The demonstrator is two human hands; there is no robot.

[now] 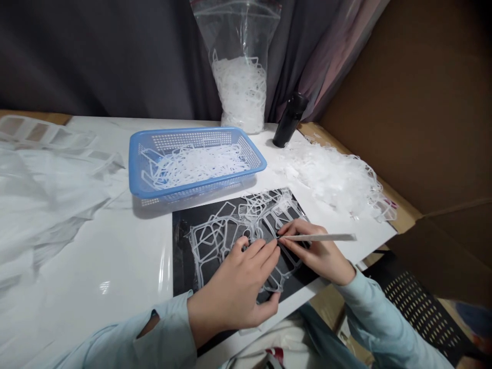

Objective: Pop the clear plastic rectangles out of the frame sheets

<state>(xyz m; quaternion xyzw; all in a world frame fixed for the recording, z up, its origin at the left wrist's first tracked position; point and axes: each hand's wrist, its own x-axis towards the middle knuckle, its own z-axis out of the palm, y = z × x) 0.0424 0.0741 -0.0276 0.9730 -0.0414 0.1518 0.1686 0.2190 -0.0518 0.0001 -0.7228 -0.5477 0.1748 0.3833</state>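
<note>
- The left hand (234, 289) lies over a web of clear plastic frames (226, 230), its fingers (261, 256) close together and pressed down on it; whether they pinch any strand, the view cannot settle.
- The right hand (317, 251) pinches a thin flat stick (319, 237) between thumb and fingers, its tip at the plastic just beside the left fingertips.
- The web lies on a black sheet (182, 246), which rests on a glossy white table (96, 256).
- A blue plastic basket (184, 134) holding loose plastic strips stands just behind the black sheet.
- A loose heap of plastic strips (330, 177) lies on the table to the right, near a black bottle (286, 123) tilted on its side edge.
- A clear zip bag (238, 87) of strips stands upright behind the basket.
- A filmy white sheet (46, 205) covers the table's left side.
- A dark curtain (96, 51) hangs behind, and a cardboard wall (403, 102) closes off the right.
</note>
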